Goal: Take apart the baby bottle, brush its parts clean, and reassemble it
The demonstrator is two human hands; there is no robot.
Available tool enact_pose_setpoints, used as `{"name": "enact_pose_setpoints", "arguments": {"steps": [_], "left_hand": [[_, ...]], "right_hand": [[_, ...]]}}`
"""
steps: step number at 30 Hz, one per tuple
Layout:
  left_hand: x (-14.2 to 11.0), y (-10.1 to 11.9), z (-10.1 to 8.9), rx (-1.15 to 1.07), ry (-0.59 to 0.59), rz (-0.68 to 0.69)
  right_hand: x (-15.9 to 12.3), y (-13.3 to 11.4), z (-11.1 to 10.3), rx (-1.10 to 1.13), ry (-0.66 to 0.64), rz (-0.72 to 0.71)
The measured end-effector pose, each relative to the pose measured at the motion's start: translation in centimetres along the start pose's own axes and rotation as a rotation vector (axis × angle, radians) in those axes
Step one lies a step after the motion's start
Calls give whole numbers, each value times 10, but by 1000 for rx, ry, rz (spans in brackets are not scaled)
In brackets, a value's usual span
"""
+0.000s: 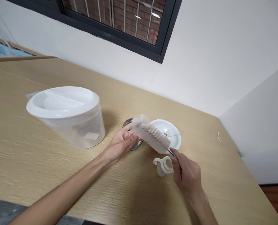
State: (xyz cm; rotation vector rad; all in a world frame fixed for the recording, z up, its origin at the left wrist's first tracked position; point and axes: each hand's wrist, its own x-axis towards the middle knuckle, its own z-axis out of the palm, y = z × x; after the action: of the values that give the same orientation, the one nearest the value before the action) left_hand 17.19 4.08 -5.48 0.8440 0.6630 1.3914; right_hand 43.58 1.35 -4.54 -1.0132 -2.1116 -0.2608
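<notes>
My right hand is closed around the thin dark handle of a bottle brush with fluffy white bristles. The brush slants up to the left, above the table. At its far end, my left hand has its fingers closed at the bristles, with the fingertips partly hidden behind them. Beneath that hand lies a round shiny metal piece, mostly covered. A white dish sits behind the brush, with a thin needle-like line over it. Close to my right hand stands a small translucent cup-like piece with a hooked white rim.
A large translucent plastic pitcher with a white lid stands at the left of the wooden table. Far right lies a thin pale strip. A white wall and dark-framed window rise behind.
</notes>
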Motion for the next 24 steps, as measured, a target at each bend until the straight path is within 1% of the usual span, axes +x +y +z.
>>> {"name": "enact_pose_setpoints", "arguments": {"steps": [1, 4, 7, 8, 9, 10, 11, 13, 15, 16, 17, 19, 21, 24], "left_hand": [[-1, 0, 0, 14, 7, 0], [-2, 2, 2, 67, 19, -24], [-1, 5, 1, 120, 34, 19], [0, 6, -1, 143, 37, 37], [1, 8, -3, 174, 42, 59], [3, 10, -6, 217, 50, 85], [6, 12, -11, 278, 65, 121], [11, 16, -23, 485, 123, 217], [16, 16, -36, 820, 188, 274], [18, 15, -43, 1011, 205, 285], [20, 13, -48, 1197, 206, 280], [23, 8, -55, 1483, 175, 236], [24, 4, -57, 1651, 143, 182], [24, 1, -53, 1805, 110, 130]], "right_hand": [[0, 0, 0, -17, -7, 3], [0, -2, 0, -28, 53, 60], [-1, -1, 2, 43, 12, -2], [-1, 2, 2, 35, 4, -2], [-2, 7, 1, 8, 17, 32], [-3, 13, 0, -22, 53, 101], [-4, 22, -2, -43, 104, 200], [-7, 44, -5, -30, 224, 442], [-11, 68, -7, -1, 358, 655], [-13, 80, -7, 7, 412, 732], [-16, 90, -5, 12, 447, 788], [-20, 108, 2, 10, 461, 868], [-24, 119, 10, -1, 429, 929], [-28, 126, 20, -26, 382, 966]]}}
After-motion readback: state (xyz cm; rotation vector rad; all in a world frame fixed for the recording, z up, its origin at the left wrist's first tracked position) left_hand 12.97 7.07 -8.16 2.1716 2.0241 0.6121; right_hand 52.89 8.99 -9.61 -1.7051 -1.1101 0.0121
